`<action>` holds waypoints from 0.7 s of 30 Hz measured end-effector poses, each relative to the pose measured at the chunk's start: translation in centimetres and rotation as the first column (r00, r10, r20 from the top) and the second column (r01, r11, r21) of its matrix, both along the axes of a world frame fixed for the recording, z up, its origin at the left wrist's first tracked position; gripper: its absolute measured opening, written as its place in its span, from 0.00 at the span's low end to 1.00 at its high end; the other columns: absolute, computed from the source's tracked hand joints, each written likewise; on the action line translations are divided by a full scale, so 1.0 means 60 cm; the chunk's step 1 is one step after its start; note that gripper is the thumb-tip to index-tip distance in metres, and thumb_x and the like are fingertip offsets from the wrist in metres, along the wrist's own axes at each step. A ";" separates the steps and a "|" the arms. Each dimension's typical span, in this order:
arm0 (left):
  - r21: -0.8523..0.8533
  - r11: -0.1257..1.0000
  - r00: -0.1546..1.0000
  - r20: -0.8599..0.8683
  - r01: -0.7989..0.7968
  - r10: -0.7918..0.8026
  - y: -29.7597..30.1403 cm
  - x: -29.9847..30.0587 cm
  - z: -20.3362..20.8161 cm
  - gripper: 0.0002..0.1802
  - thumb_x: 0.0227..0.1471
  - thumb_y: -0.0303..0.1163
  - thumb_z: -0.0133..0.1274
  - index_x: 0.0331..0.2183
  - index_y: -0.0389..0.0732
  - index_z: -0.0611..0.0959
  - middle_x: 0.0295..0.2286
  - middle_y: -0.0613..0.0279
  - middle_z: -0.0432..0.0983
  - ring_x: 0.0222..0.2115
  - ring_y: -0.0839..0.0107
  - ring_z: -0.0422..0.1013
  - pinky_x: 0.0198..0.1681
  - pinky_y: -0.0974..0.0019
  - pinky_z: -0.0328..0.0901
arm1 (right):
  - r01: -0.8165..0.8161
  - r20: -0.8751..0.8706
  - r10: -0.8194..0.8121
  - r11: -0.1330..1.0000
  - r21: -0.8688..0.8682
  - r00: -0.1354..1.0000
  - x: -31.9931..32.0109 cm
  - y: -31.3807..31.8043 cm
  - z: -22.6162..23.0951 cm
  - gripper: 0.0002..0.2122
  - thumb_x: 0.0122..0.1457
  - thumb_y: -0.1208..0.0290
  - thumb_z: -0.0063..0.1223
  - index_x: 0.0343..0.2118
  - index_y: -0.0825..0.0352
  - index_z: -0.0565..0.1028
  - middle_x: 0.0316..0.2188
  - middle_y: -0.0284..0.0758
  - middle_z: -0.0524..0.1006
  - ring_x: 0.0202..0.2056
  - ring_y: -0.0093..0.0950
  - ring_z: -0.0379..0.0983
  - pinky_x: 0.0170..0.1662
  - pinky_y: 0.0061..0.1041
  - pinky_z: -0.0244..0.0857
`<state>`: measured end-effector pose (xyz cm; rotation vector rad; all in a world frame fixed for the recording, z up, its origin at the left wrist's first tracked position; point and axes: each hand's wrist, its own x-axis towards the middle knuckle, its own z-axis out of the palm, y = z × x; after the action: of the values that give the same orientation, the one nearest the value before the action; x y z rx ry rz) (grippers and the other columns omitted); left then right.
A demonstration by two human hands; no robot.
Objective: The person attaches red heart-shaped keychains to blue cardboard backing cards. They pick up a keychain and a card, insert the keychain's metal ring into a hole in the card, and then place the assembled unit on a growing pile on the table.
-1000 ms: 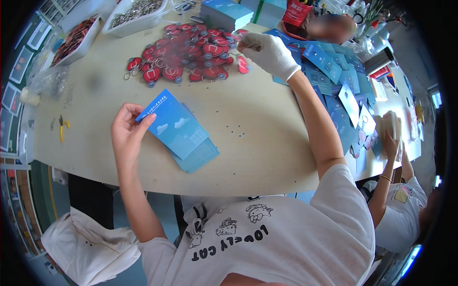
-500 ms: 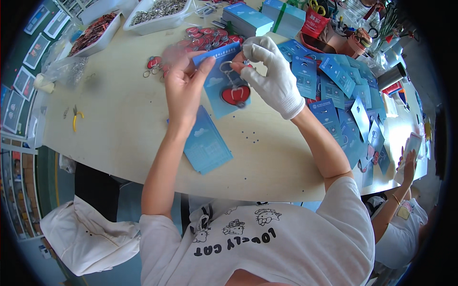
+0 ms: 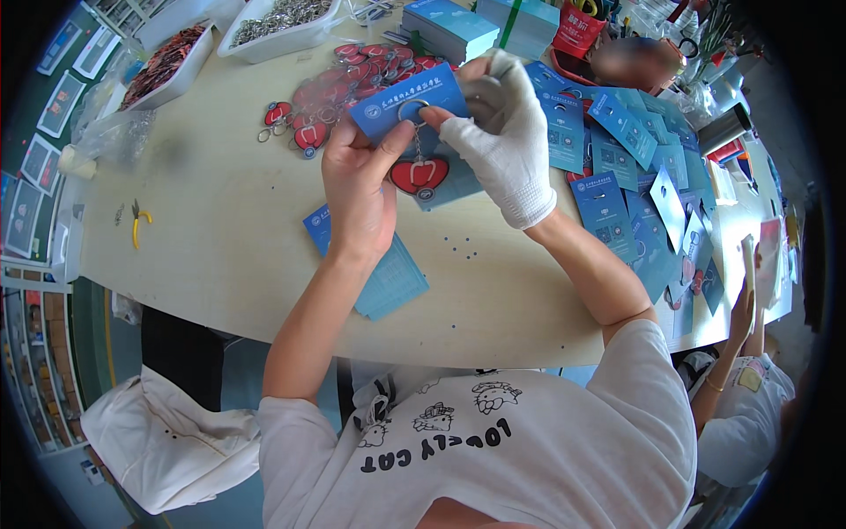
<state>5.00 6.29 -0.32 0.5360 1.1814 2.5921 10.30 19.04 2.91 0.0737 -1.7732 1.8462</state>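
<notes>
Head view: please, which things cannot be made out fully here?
In the head view:
- Left hand: some fingers hidden behind the blue card.
- Card stack: partly covered by the left wrist.
- White tray of metal pieces: cut off by the top edge.
- Dark dots: too small to identify.

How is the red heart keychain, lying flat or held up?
Held up: the right hand pinches the keychain's ring, with the heart in front of the blue card in the left hand.
</notes>
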 end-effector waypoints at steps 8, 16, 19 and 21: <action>-0.022 1.000 0.993 -0.115 -0.010 0.008 -0.006 0.005 -0.002 0.15 0.52 0.18 0.51 0.44 0.37 0.74 0.40 0.62 0.74 0.42 0.75 0.69 0.49 0.68 0.62 | -0.130 0.105 0.131 0.991 -0.016 0.986 -0.004 0.007 -0.001 0.21 0.50 0.87 0.49 0.48 0.73 0.61 0.41 0.40 0.73 0.41 0.24 0.74 0.40 0.20 0.72; -0.115 0.992 0.996 -0.065 0.052 -0.060 -0.005 -0.004 -0.007 0.19 0.47 0.14 0.52 0.43 0.35 0.70 0.39 0.59 0.72 0.42 0.71 0.70 0.47 0.67 0.64 | -0.047 0.269 0.014 0.992 0.117 0.963 -0.010 0.014 -0.023 0.25 0.50 0.86 0.50 0.53 0.76 0.59 0.46 0.37 0.69 0.42 0.21 0.70 0.46 0.20 0.68; -0.371 0.928 0.981 -0.167 0.030 -0.098 -0.019 -0.003 -0.011 0.23 0.47 0.21 0.57 0.46 0.36 0.69 0.41 0.58 0.71 0.45 0.69 0.68 0.48 0.63 0.63 | -0.249 0.245 0.203 0.953 0.173 0.948 -0.014 0.043 -0.020 0.25 0.45 0.82 0.52 0.50 0.73 0.65 0.41 0.37 0.72 0.42 0.22 0.70 0.43 0.22 0.69; -0.697 0.698 0.874 -0.432 -0.168 -0.221 -0.058 -0.018 -0.012 0.27 0.47 0.28 0.59 0.49 0.38 0.68 0.43 0.57 0.70 0.47 0.67 0.67 0.50 0.60 0.62 | -0.384 0.448 0.207 0.854 0.351 0.870 -0.002 0.096 0.027 0.24 0.43 0.79 0.50 0.48 0.69 0.69 0.35 0.34 0.73 0.37 0.21 0.72 0.41 0.21 0.69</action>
<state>3.89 2.83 -1.04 1.0223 2.1732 1.7299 10.19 24.80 4.56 0.1665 -2.5717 1.7202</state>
